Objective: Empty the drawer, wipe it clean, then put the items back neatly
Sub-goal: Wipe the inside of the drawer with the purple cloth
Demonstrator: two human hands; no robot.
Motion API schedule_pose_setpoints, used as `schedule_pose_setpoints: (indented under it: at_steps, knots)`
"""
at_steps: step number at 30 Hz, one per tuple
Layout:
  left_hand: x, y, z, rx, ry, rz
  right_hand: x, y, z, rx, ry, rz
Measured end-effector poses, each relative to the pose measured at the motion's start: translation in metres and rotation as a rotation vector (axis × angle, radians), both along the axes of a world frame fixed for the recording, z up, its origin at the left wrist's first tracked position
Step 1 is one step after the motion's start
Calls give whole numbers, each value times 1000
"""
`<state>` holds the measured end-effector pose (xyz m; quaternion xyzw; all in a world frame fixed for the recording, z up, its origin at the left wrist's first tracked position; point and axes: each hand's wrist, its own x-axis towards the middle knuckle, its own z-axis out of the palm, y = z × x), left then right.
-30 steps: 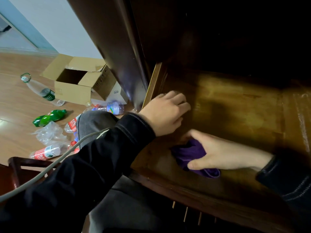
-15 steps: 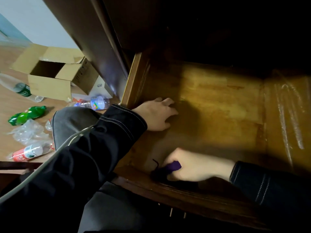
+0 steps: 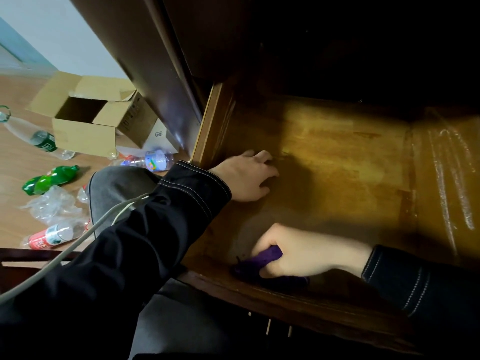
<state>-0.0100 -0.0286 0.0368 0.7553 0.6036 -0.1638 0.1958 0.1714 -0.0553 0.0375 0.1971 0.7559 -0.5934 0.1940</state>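
Note:
The wooden drawer [image 3: 337, 157] is pulled out and nothing lies on its yellow-brown bottom except my hands and a cloth. My right hand [image 3: 301, 253] grips a purple cloth [image 3: 267, 258] and presses it into the drawer's near left corner, against the front wall [image 3: 285, 300]. My left hand [image 3: 246, 175] rests on the drawer floor beside the left side wall [image 3: 207, 126], fingers bent down onto the wood. The back of the drawer is hidden in shadow under the dark cabinet.
On the wooden floor to the left lie an open cardboard box [image 3: 88, 118], a green bottle [image 3: 49, 179], several clear plastic bottles [image 3: 33, 136] and crumpled plastic [image 3: 52, 206]. A grey cable [image 3: 78, 242] crosses my left sleeve. My knee [image 3: 117, 185] is beside the drawer.
My right hand has dragged the purple cloth from the drawer's left middle down into the near left corner. My left hand has stayed by the left wall. The view has shifted slightly.

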Motion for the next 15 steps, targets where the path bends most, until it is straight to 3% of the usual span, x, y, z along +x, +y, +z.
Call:
schedule_pose_setpoints:
  at_steps: [15]
  knots:
    - [1,1,0,-5,8,-8,2,6,7,-110,98,2]
